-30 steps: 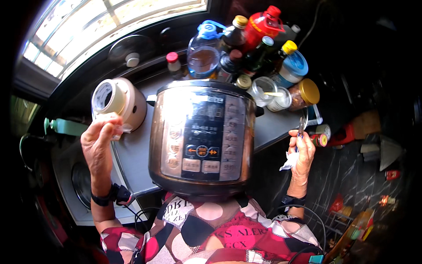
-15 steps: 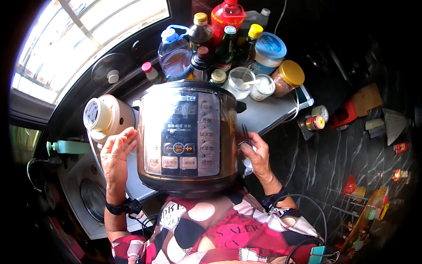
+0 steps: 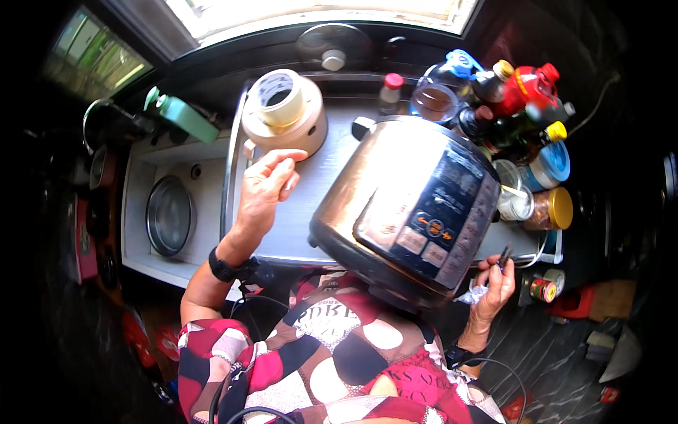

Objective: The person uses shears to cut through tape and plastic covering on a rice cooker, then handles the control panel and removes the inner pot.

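An electric pressure cooker (image 3: 417, 212), copper-coloured with a dark control panel, stands between my hands at the metal counter's near side and hides part of my front. My left hand (image 3: 265, 187) is raised to its left, just in front of a cream-coloured round appliance (image 3: 311, 127). The fingers are loosely bent and apart, and I see nothing in them. To the right of the cooker, my right hand (image 3: 494, 286) is closed around a small dark pointed tool (image 3: 505, 258). A crumpled white tissue (image 3: 472, 292) sticks out from the same hand.
A tape roll (image 3: 279, 97) sits on the cream appliance. Bottles and jars crowd behind the cooker, among them a red jug (image 3: 526, 88) and a gold-lidded jar (image 3: 551, 208). At left is a sink (image 3: 145, 265) with a metal bowl (image 3: 169, 215) and a green pump bottle (image 3: 187, 120).
My view has swung left, so the cooker and bottles now appear further right and tilted, with more of the sink showing. My right hand keeps its hold on the tool and tissue.
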Tool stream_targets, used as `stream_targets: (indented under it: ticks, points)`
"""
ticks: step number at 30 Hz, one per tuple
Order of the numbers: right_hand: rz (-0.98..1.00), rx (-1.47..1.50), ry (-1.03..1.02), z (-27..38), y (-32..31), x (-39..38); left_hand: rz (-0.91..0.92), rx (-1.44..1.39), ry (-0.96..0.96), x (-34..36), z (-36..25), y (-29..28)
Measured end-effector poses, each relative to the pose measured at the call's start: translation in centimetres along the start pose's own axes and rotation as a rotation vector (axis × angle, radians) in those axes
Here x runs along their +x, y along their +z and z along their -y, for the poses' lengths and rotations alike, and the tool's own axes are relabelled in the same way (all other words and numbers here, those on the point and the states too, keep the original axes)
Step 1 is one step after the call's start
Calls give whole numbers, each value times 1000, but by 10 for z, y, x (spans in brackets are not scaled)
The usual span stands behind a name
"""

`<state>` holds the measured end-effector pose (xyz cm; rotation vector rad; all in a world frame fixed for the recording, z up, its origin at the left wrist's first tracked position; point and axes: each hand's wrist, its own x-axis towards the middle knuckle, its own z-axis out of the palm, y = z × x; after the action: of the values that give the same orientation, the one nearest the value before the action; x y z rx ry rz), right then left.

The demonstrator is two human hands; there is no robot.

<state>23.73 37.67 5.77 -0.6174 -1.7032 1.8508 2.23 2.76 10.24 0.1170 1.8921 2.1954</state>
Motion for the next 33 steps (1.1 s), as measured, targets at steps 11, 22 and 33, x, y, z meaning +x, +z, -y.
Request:
stream_targets:
  ticks: [11,22,33]
  points:
    - [-81,-106,-36,12,3,-9,284,-263,-147,1,12,-8]
    - [-203,-23,-232,41,-12,-35,303,-142,-71,-24,-11,-13]
    - [510,12,-308,4,43,-52,331,-261,-22,-93,55,-21]
